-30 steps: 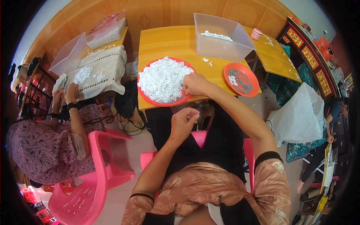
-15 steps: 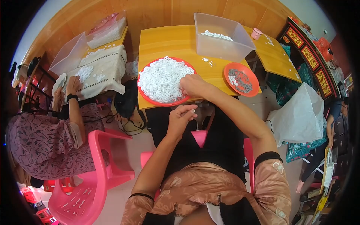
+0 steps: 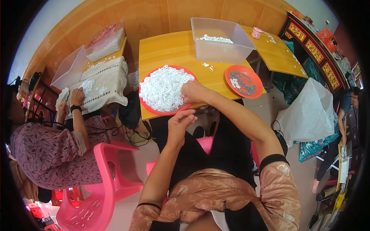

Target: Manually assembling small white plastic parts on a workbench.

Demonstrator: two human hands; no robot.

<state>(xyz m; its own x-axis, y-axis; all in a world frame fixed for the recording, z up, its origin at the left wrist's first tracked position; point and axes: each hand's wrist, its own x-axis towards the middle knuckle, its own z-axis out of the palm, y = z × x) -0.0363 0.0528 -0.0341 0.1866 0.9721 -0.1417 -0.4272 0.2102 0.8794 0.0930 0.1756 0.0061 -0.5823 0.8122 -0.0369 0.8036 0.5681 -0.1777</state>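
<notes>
A round red tray (image 3: pixel 166 113) near the table's front edge is heaped with small white plastic pieces (image 3: pixel 162 88) that look like rings or links. At the heap's right side my right hand (image 3: pixel 194 92) reaches in, fingers closed and their tips hidden against the pieces. Just below the tray's front rim is my left hand (image 3: pixel 179 125), raised, with thumb and fingers pinched together. Whatever it may hold is too small to name. Off to the right, an orange-red plate (image 3: pixel 259 81) carries small grey metal parts (image 3: pixel 246 85) and a few white pieces.
Behind sits a clear plastic bin (image 3: pixel 223 52) with white pieces on the yellow table (image 3: pixel 165 50). To the left, a co-worker's hands (image 3: pixel 76 97) are over a cloth-covered table (image 3: pixel 110 86). A pink chair (image 3: pixel 101 184) stands beside me; a white sack (image 3: pixel 308 115) rests at right.
The view has shifted slightly, so the tray appears lower. My right hand stays at the heap's right side. A white bit seen earlier at my left fingertips is no longer distinct.
</notes>
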